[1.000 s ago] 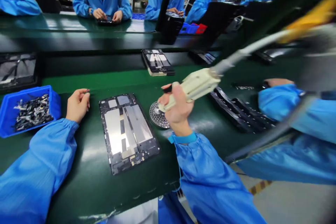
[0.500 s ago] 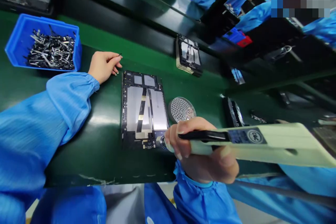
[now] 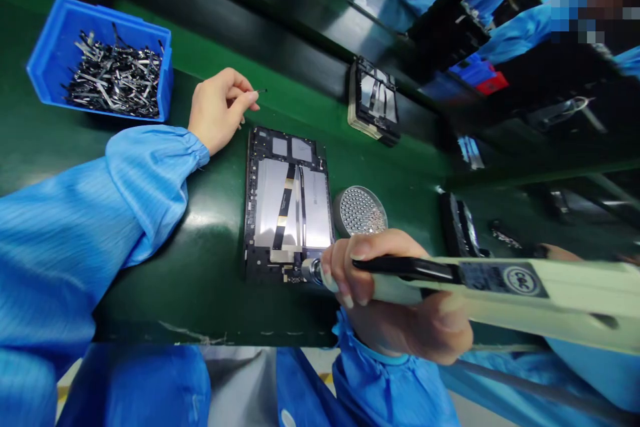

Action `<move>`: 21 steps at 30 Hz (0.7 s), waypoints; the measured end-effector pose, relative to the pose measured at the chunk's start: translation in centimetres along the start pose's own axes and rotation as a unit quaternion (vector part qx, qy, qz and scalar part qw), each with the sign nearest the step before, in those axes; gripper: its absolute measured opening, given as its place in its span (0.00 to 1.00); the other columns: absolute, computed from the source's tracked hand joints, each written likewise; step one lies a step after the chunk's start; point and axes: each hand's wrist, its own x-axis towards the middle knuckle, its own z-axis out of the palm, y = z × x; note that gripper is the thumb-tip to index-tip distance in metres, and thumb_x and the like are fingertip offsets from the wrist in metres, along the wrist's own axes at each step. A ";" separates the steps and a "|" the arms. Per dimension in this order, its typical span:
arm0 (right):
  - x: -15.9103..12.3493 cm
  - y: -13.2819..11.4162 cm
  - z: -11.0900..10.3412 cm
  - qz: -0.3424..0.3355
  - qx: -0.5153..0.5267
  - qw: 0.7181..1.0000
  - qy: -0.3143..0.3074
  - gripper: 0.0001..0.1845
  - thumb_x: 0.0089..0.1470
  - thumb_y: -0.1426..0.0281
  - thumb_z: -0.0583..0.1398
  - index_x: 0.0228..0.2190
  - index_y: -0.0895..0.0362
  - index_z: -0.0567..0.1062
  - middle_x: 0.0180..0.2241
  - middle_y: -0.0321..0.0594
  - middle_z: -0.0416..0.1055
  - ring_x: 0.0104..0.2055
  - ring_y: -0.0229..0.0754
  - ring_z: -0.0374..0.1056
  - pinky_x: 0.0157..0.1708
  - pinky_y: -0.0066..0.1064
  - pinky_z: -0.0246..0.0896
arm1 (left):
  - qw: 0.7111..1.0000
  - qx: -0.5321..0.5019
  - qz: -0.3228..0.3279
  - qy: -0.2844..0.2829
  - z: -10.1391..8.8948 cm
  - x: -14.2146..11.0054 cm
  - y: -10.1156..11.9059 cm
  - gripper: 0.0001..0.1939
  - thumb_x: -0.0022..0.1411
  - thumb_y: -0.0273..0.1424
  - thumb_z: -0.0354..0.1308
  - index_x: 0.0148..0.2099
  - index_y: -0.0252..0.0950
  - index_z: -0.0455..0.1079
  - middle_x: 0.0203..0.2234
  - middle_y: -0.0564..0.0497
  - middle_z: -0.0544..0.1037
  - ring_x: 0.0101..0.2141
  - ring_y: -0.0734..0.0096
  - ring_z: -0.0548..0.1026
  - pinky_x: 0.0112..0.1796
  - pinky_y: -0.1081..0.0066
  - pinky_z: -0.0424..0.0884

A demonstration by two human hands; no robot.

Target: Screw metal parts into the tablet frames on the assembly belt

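Hands: left pinching black sliver; right keeps screwdriver at tablet frame

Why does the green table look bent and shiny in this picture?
In the head view, the wide lens curves the green workbench and tilts everything; light leaves pale glare on it; the electric screwdriver in the right hand looks huge because it is so near; the tiny dark piece in the left hand is too small to see sharply.
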 end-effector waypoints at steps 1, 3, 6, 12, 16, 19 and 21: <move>0.0 0.0 0.0 0.000 -0.001 1.000 0.002 0.19 0.54 0.50 0.66 0.34 0.53 0.82 0.14 0.31 0.59 0.14 0.36 0.55 0.20 0.33 0.56 | 1.000 -0.004 0.023 -0.003 0.2 -0.6 0.7 0.02 0.66 0.28 0.61 0.39 0.35 0.71 0.30 0.52 0.81 0.28 0.74 0.76 0.34 0.75 0.71; -0.1 -0.1 0.0 0.002 -0.004 1.000 0.001 0.19 0.54 0.51 0.66 0.35 0.53 0.82 0.14 0.31 0.59 0.14 0.37 0.55 0.20 0.34 0.57 | 0.997 -0.013 0.063 -0.041 1.0 -2.3 2.3 0.02 0.66 0.28 0.60 0.39 0.34 0.71 0.30 0.52 0.81 0.31 0.72 0.78 0.38 0.73 0.72; 0.0 -0.3 0.0 0.008 -0.009 1.000 -0.004 0.18 0.54 0.50 0.66 0.35 0.51 0.82 0.14 0.31 0.59 0.14 0.37 0.55 0.20 0.34 0.56 | 0.981 -0.018 0.103 -0.163 2.4 -5.3 4.0 0.02 0.65 0.26 0.60 0.38 0.33 0.72 0.29 0.53 0.81 0.32 0.70 0.79 0.38 0.71 0.71; 0.0 -0.6 -0.1 0.026 -0.020 0.999 0.013 0.18 0.54 0.49 0.67 0.33 0.51 0.82 0.13 0.32 0.59 0.15 0.38 0.57 0.22 0.36 0.61 | 0.939 0.051 0.118 -0.320 3.9 -8.3 4.2 0.03 0.65 0.25 0.62 0.36 0.35 0.73 0.25 0.55 0.79 0.26 0.71 0.75 0.31 0.70 0.64; -0.2 -0.6 0.1 0.033 -0.026 0.999 0.010 0.19 0.54 0.49 0.68 0.33 0.52 0.82 0.13 0.32 0.60 0.15 0.38 0.57 0.22 0.36 0.60 | 0.938 0.074 0.100 -0.324 3.9 -8.2 3.9 0.03 0.65 0.25 0.63 0.36 0.35 0.73 0.25 0.55 0.79 0.25 0.71 0.74 0.30 0.70 0.61; -0.4 -0.8 0.5 0.030 -0.048 0.998 0.019 0.20 0.53 0.47 0.68 0.31 0.51 0.81 0.13 0.31 0.59 0.14 0.38 0.56 0.21 0.36 0.59 | 0.938 0.084 0.106 -0.318 3.9 -8.2 3.9 0.03 0.65 0.27 0.63 0.37 0.35 0.74 0.24 0.55 0.79 0.25 0.71 0.74 0.30 0.70 0.60; -0.4 -0.9 0.7 0.027 -0.065 0.997 0.018 0.19 0.53 0.47 0.68 0.30 0.50 0.81 0.13 0.31 0.58 0.14 0.38 0.56 0.20 0.36 0.58 | 0.938 0.087 0.120 -0.313 4.0 -8.3 3.9 0.03 0.66 0.28 0.63 0.37 0.36 0.74 0.24 0.55 0.78 0.25 0.71 0.74 0.29 0.70 0.60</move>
